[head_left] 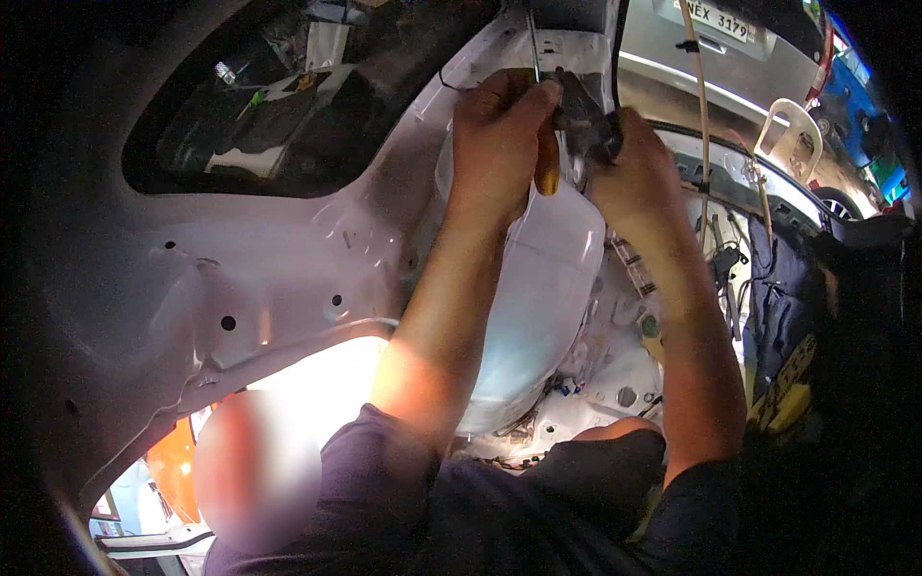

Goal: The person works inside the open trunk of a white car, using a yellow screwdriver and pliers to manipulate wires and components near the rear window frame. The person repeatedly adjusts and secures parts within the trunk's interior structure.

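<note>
Both my arms reach up inside a stripped car body. My left hand (pixel 499 130) is closed around a screwdriver with an amber handle (pixel 547 163); its thin shaft points upward along the pale pillar panel (pixel 567 43). Just to the right, my right hand (pixel 634 178) is closed on a dark metal tool with a black end (pixel 605 139). Motion and shadow blur this tool, so its kind is unclear. Its upper part lies close beside the screwdriver. Below the hands bulges the white wheel arch (pixel 538 298).
On the left a dark side window (pixel 279 96) sits above a bare panel with holes (pixel 259 278). Loose wiring (pixel 735 264) and a hanging cable (pixel 704 106) are at right. Beyond stand a silver vehicle (pixel 711 58) and a white plastic chair (pixel 792 130).
</note>
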Available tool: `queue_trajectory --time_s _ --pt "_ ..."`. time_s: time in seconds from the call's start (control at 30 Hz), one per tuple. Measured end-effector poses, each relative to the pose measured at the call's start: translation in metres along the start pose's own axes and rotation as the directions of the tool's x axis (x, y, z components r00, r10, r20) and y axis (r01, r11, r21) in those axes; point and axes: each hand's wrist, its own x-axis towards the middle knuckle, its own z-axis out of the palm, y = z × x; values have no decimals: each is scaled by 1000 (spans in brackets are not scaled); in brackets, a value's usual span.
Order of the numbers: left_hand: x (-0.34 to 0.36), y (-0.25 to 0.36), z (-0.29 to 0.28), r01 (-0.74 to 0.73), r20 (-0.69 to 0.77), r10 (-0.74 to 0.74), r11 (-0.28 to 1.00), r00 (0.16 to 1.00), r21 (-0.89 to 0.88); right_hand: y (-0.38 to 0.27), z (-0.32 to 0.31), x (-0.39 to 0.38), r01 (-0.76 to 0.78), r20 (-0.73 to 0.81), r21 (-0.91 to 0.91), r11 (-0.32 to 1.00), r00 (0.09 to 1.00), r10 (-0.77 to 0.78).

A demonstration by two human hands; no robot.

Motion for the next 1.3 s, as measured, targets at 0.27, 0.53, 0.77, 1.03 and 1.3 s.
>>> queue_trajectory --time_s 0.27,0.53,0.77,1.03,1.3 --pt "6 -13 -3 27 -35 -30 996 999 -87 12 9 4 155 -168 -71 985 972 -165" --pt "13 -11 2 8 8 -8 998 1000 65 24 15 6 44 -36 188 981 999 -38" --pt "31 -35 32 -487 49 578 636 815 599 33 4 16 -3 -324 -205 979 944 -65" --pt "33 -46 29 -521 69 642 548 763 654 60 27 22 75 -201 22 997 977 -69" --pt "40 -44 23 -555 133 638 525 758 645 53 4 -4 -281 275 477 833 948 162"
